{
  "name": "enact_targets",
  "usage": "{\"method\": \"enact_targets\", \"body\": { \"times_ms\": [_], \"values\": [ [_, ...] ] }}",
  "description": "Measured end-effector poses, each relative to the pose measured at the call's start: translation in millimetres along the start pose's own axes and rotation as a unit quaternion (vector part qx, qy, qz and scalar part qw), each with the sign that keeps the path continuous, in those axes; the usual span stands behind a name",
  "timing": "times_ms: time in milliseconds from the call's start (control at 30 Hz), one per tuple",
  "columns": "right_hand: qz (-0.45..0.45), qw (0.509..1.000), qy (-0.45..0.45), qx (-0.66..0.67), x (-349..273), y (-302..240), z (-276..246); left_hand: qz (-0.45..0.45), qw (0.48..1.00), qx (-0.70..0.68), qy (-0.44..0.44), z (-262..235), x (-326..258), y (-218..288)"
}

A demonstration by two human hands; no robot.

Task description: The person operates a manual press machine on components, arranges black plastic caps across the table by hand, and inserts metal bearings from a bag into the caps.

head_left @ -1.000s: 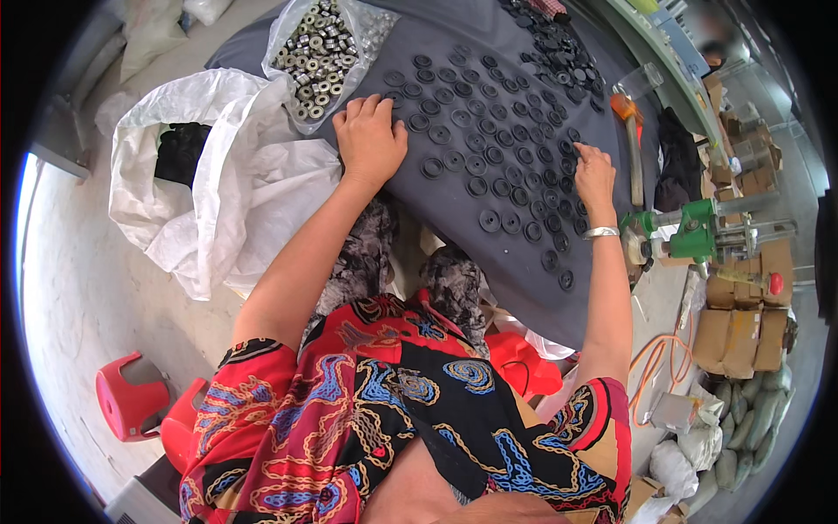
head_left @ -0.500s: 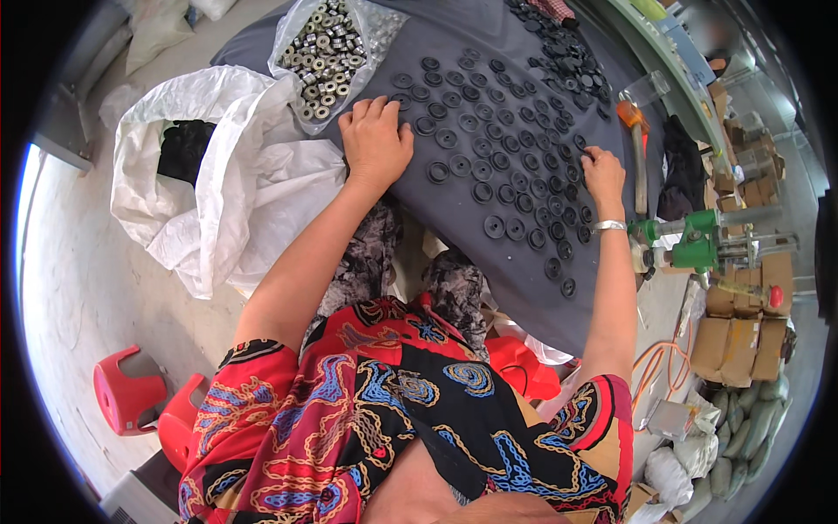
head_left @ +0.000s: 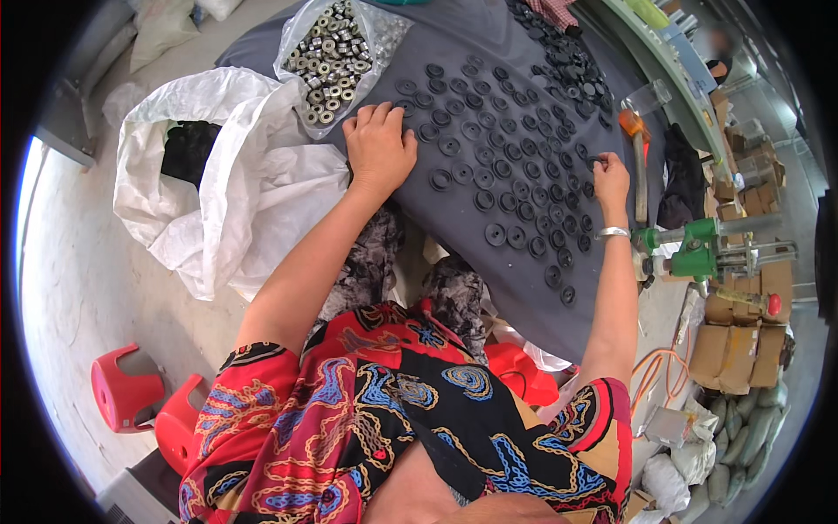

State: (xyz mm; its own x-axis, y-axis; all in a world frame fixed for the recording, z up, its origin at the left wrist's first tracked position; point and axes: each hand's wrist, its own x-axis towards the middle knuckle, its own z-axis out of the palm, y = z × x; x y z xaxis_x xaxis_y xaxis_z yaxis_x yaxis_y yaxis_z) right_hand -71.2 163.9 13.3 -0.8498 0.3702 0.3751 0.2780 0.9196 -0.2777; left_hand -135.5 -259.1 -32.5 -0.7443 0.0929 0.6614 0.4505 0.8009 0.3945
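Observation:
Black round grooved discs [head_left: 483, 176], like small plastic wheels, lie spread over a dark grey cloth [head_left: 532, 306] in front of me. My left hand [head_left: 381, 150] lies palm down at the cloth's left edge, its thumb apart from the fingers. One disc [head_left: 404, 106] sits partly behind its fingertips. At the right side of the spread, my right hand [head_left: 613, 185] pinches the edge of a black disc [head_left: 596, 161], mostly hidden by the fingers. Beside my left hand stands a clear plastic bag [head_left: 365, 87] filled with shiny metal bearings [head_left: 327, 65].
A white woven sack [head_left: 253, 201] with black contents hangs at the left. A heap of black discs [head_left: 576, 74] lies at the far right. Near it are an orange-headed hammer [head_left: 637, 135] and a green metal press [head_left: 698, 247]. Red stools [head_left: 127, 389] stand lower left.
My right hand has shifted slightly right, its fingertips still pinched at a disc. My left hand stays in nearly the same place. The whole view has moved a little.

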Motion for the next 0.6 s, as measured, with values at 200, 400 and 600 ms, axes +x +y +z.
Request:
{"method": "enact_targets", "body": {
  "times_ms": [200,400,600],
  "values": [
    [-0.007,0.996,-0.062,0.070,-1.7,10.0,10.1,-0.002,1.000,0.007,-0.005,0.3,1.9,2.3],
    [-0.055,0.998,-0.033,-0.026,12.8,-21.6,0.3,-0.001,1.000,0.005,-0.004,0.0,2.1,-0.7],
    [-0.125,0.989,-0.083,-0.001,36.2,-36.3,32.0,0.000,1.000,0.000,-0.005,-2.3,1.8,5.7]
  ]
}}
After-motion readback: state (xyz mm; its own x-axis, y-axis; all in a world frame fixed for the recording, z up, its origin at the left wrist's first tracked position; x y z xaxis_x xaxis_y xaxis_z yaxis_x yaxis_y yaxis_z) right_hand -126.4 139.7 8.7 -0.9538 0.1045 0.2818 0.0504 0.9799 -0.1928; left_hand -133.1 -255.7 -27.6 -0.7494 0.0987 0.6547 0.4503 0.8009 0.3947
